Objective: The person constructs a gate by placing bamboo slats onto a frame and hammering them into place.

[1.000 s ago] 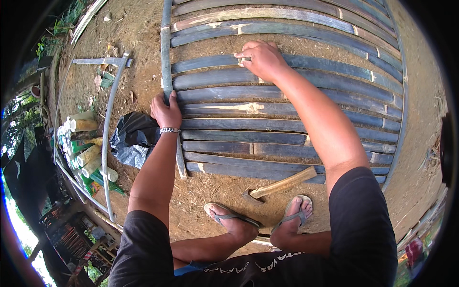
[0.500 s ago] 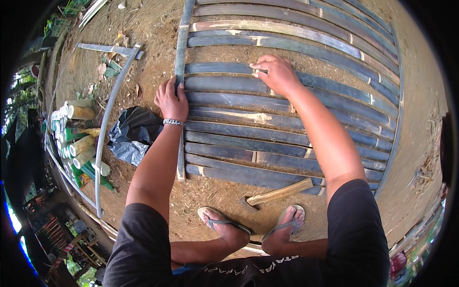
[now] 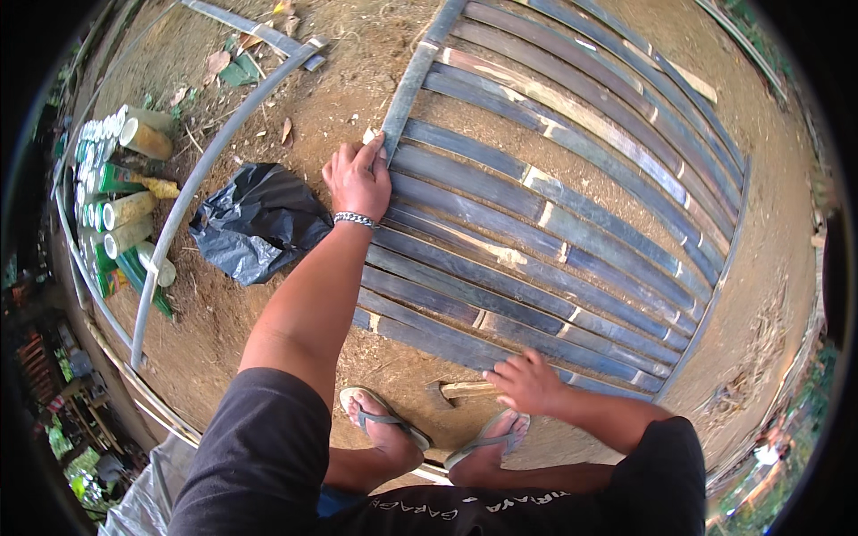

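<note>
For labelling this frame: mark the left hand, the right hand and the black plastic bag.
left hand (image 3: 359, 179), head view, back of the hand.
right hand (image 3: 527, 382), head view, back of the hand.
black plastic bag (image 3: 255, 221), head view, middle of the crumpled sheet.

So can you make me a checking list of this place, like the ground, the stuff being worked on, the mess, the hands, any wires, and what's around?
Surface: bare brown dirt ground with dry leaves.
Job's things: flat panel of grey split bamboo slats lying on the ground; a long grey crosspiece along its left edge; a wooden-handled tool by the feet.
Clutter: crumpled black plastic bag; stack of cut green bamboo tubes; long thin grey pole.
Hands: left hand presses on the crosspiece; right hand reaches at the tool's handle, grip cannot be told.
Cables: nothing seen.
Surroundings: green plants at the rim; the person wears flip-flops.
</note>
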{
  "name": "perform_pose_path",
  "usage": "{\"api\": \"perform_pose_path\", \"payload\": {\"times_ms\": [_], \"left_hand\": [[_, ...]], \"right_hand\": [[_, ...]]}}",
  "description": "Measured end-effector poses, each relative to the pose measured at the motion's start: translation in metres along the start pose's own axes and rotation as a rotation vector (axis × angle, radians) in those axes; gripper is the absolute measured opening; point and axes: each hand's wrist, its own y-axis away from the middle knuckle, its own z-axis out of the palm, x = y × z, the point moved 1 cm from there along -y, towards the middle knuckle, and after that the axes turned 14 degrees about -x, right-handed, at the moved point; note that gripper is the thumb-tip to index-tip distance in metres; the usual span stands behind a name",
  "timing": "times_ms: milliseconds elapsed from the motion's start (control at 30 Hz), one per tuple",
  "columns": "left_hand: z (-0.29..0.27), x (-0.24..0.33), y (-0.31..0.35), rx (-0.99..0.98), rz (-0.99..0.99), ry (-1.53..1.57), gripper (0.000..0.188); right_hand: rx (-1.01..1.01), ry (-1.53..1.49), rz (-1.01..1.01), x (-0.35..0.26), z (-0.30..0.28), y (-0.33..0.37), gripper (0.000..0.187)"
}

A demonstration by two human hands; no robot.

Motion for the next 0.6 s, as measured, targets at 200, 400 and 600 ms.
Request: {"api": "perform_pose_path", "payload": {"times_ms": [200,400,600], "left_hand": [[-0.006,0.004,-0.001,0.009,0.000,-0.014,0.028],[-0.001,0.000,-0.001,0.049,0.022,0.054,0.025],[-0.005,0.007,-0.002,0.021,0.003,0.047,0.025]], "right_hand": [[-0.153,0.081,0.115,-0.018,0.021,0.003,0.045],[-0.118,-0.391,0.181,0.005,-0.032,0.008,0.048],[0.426,-0.340,0.164,0.052,-0.109,-0.078,0.040]]}}
